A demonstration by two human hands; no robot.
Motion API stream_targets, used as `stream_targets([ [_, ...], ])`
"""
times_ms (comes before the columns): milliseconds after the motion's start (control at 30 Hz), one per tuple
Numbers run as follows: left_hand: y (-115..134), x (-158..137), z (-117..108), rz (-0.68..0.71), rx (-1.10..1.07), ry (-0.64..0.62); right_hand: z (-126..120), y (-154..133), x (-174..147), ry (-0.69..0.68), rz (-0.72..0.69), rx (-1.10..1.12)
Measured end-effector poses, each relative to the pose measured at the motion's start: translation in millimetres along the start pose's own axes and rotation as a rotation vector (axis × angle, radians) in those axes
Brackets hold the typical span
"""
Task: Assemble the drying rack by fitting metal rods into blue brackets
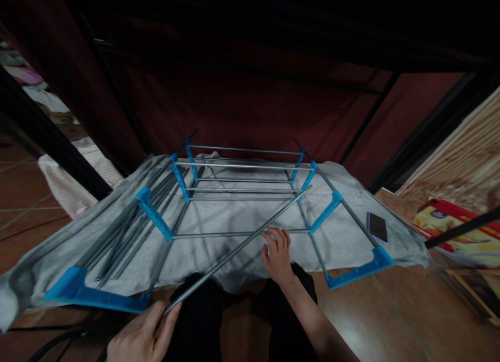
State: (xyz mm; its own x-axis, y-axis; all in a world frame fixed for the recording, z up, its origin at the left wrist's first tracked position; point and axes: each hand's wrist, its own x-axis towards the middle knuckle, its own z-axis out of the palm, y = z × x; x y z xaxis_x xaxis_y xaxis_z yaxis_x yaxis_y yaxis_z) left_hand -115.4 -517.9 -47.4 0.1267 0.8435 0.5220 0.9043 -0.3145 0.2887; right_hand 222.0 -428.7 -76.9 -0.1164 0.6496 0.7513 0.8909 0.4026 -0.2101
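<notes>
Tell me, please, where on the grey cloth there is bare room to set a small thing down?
The grey cloth is bare between the right hand and the left rail of the rack, under the loose rod. Another bare patch lies right of the phone, by the cloth's edge. It is crowded at left, where the bundled rods lie. The left hand grips the loose rod's near end.

From here I see a dim room with a reddish-brown tiled floor [383, 320] that catches a dull shine, and a dark maroon curtain [242, 101] hung on black metal bars [50, 143] closing off the far side. A pale striped cloth [74, 185] lies on the floor at the left, and a wood-grain panel [464, 164] leans at the right above a red and yellow printed bag [449, 221].
</notes>
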Motion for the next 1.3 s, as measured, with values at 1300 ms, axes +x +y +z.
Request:
stream_targets([
  [1300, -25, 272, 154, -1.068, -1.541, 0.728, 123, 85, 179, -0.496, -0.109, -0.201],
])
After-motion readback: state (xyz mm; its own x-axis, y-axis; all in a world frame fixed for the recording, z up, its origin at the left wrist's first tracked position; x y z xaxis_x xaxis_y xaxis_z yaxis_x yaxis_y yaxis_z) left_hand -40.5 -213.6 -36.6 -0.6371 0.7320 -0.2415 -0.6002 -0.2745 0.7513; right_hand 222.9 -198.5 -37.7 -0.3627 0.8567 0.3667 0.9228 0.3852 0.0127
